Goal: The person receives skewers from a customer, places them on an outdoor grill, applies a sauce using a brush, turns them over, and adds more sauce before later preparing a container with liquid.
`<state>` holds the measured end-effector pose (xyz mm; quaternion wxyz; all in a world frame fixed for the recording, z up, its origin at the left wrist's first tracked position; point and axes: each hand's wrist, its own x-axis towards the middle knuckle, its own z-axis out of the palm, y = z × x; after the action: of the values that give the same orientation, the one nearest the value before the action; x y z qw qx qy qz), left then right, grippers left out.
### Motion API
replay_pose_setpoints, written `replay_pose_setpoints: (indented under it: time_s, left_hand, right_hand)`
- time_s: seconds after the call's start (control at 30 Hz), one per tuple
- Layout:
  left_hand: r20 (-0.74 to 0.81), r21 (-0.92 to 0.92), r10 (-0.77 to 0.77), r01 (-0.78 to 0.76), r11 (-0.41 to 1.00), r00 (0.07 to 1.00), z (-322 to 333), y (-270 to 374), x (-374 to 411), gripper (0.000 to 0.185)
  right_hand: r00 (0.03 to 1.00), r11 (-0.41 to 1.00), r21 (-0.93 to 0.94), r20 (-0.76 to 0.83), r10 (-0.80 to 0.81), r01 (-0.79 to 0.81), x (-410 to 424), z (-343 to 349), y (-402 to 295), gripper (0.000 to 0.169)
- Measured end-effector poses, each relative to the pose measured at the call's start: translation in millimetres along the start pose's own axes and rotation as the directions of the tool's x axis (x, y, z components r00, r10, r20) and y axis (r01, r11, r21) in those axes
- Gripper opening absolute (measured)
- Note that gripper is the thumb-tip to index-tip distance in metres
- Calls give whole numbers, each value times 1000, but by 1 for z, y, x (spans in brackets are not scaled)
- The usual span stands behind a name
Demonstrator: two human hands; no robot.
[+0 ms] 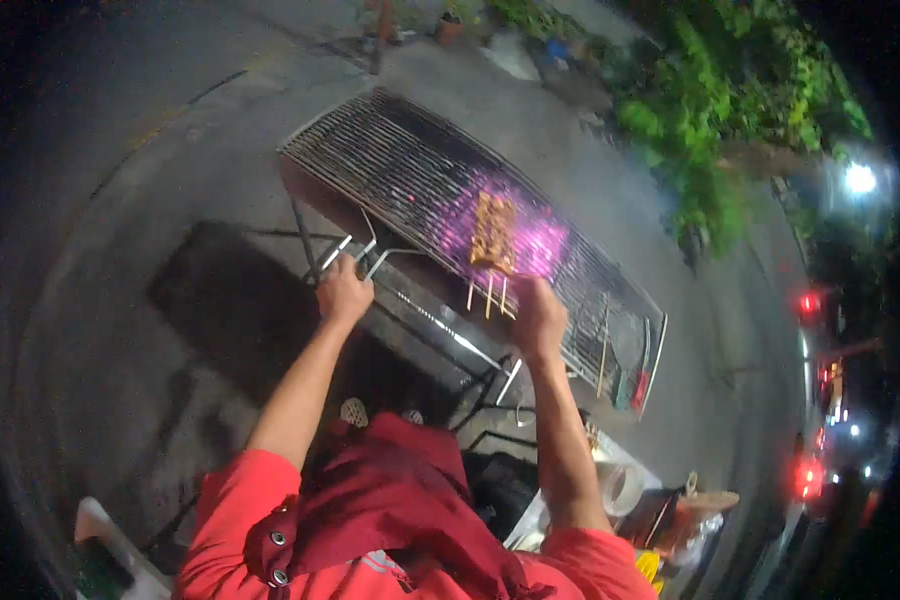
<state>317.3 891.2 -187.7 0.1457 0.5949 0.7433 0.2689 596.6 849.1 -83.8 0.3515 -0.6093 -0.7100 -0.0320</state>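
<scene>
A long charcoal grill point(345, 142) with a barred metal grate stands before me on metal legs. Several pieces of browned meat on wooden skewers point(493, 229) lie side by side over pinkish-purple glowing coals point(540, 240). Their bare stick ends point towards me over the front edge. My left hand point(345, 291) is closed around a metal handle point(337, 252) at the grill's front. My right hand point(540, 319), blurred and with curled fingers, is just right of the stick ends; whether it grips one is hidden.
At the grate's right end lie a thin wooden stick point(604, 345) and a red-handled utensil point(640, 390). A side surface with a roll of tape point(621, 487) and other items stands by my right elbow. Leafy plants point(690, 127) grow beyond, with vehicle lights point(808, 476) at far right.
</scene>
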Motion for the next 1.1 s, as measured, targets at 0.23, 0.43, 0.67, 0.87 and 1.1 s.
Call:
replay_pose_setpoints:
  time_s: [0.23, 0.43, 0.67, 0.87, 1.1]
  left_hand:
    - [242, -140, -107, 143, 980, 964, 8, 2, -3, 31]
    - [250, -441, 24, 92, 893, 968, 35, -16, -15, 78]
    - [665, -329, -339, 669, 667, 665, 113, -111, -224, 59]
    - [890, -48, -130, 375, 926, 436, 109, -130, -326, 48]
    - [954, -134, 6, 406, 904, 301, 59, -139, -363, 46]
  right_hand:
    - [808, 280, 760, 523, 272, -586, 57, 32, 47, 41]
    - [984, 944, 286, 112, 138, -165, -46, -19, 26, 40]
    - [939, 861, 381, 67, 338, -337, -77, -44, 70, 38]
    - [988, 829, 537, 80, 134, -156, -82, -28, 107, 36]
    - [511, -740, 429, 849, 135, -518, -134, -41, -18, 17]
